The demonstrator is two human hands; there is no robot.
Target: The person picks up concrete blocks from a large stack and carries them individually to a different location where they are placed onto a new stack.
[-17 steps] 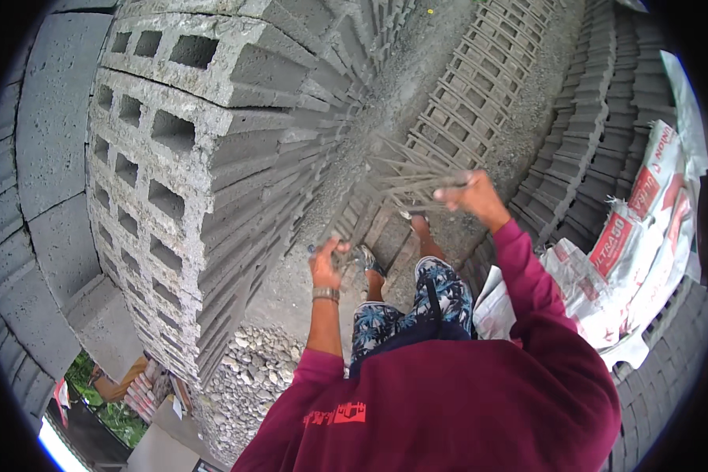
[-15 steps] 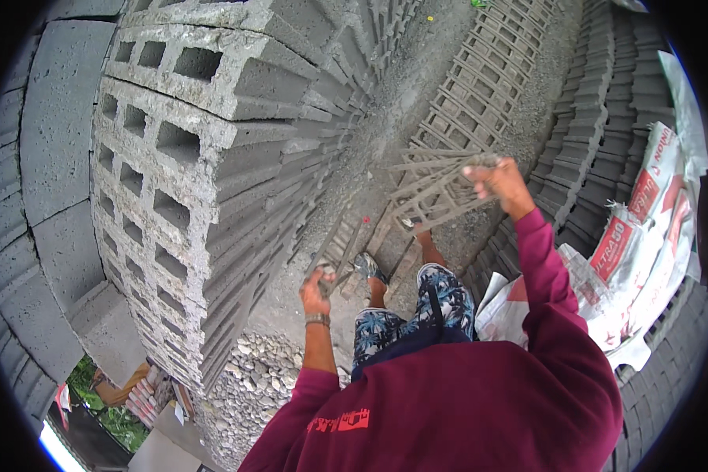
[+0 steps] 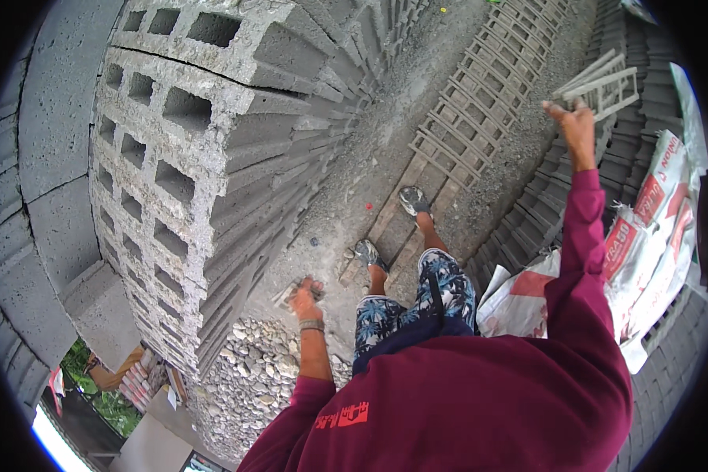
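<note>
At the upper right, my right hand (image 3: 576, 126) is stretched out with thumb and forefinger spread apart. Its fingertips overlap several thin wooden slatted frames (image 3: 615, 93), which are tilted above the right-hand block stack; the other fingers are partly hidden. My left hand (image 3: 304, 299), with a watch (image 3: 311, 324) at the wrist, hangs low in front of the hollow-block stack. Motion smears its fingers. A flat grey piece (image 3: 284, 296) shows beside them, too blurred to name, and whether the fingers grip it is unclear.
Tall hollow concrete blocks (image 3: 173, 181) stand on the left. More stacked blocks (image 3: 519, 212) run along the right, beside white and red sacks (image 3: 645, 212). Slatted wooden frames (image 3: 488, 86) lie ahead over planks (image 3: 401, 197). My shoes (image 3: 413, 201) are by the planks; gravel (image 3: 252, 377) lies below left.
My right hand has swung up and right, carrying the slatted frames from over the planks to the right-hand stack. My left hand moved slightly left and down; the slatted piece beside it is gone.
</note>
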